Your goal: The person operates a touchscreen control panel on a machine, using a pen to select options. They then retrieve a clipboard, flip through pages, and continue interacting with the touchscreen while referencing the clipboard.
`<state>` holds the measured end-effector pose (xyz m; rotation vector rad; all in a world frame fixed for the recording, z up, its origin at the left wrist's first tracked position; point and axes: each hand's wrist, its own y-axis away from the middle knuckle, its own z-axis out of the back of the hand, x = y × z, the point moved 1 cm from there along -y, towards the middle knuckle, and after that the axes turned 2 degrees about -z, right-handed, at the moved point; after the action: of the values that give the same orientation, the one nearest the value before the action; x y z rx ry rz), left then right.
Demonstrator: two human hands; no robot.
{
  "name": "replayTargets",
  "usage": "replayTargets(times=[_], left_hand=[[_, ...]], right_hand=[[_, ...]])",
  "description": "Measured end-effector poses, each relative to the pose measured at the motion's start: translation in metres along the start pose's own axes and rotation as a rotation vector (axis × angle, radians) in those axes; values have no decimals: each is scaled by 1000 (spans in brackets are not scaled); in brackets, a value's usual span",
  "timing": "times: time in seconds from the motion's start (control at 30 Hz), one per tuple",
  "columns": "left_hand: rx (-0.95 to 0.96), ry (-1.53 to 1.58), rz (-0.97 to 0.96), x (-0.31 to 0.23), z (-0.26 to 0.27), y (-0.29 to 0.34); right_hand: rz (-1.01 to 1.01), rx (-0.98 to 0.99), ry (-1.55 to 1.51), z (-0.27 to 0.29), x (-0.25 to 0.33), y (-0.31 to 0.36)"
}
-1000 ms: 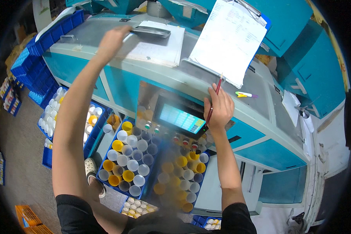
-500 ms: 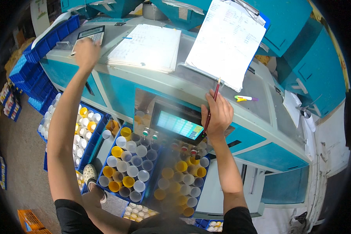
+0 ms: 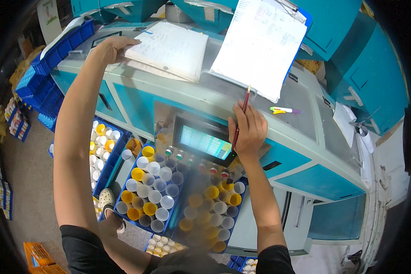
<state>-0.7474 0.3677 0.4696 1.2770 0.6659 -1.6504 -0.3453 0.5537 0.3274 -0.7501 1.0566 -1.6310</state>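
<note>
My left hand [image 3: 115, 49] is closed on the left edge of a stack of written sheets [image 3: 173, 48]. Its fingertips lie over the paper, and that edge looks slightly raised. Beside this hand lies a calculator [image 3: 106, 38], mostly hidden behind it. My right hand [image 3: 250, 130] grips a slim dark red pencil [image 3: 246, 101], its pale tip pointing up and away from me. That hand hovers in front of the machine's edge, right of the lit screen [image 3: 205, 142]. A blue clipboard with written sheets [image 3: 260, 50] lies beyond it.
A multi-coloured pen [image 3: 285, 110] lies right of the clipboard. Below the screen panel, blue crates hold white and yellow cylindrical tubes [image 3: 154, 196]. Stacked blue bins [image 3: 34, 89] stand at the left. An orange crate [image 3: 40, 255] sits on the floor.
My left hand has moved right from the calculator to the paper stack and taken hold of its edge. The right hand still holds the pencil.
</note>
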Motion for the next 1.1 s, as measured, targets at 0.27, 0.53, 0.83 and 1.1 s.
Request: replayTargets(times=[0.27, 0.53, 0.83, 1.1], left_hand=[[-97, -44, -224, -38, -5, 42], [-318, 356, -399, 57, 84, 288], [-656, 403, -206, 195, 80, 593], [-881, 478, -215, 226, 71, 676]], right_hand=[[46, -51, 25, -7, -6, 7], [-19, -130, -215, 26, 40, -18], [-821, 793, -1898, 162, 248, 48], [-412, 963, -1892, 167, 282, 55]])
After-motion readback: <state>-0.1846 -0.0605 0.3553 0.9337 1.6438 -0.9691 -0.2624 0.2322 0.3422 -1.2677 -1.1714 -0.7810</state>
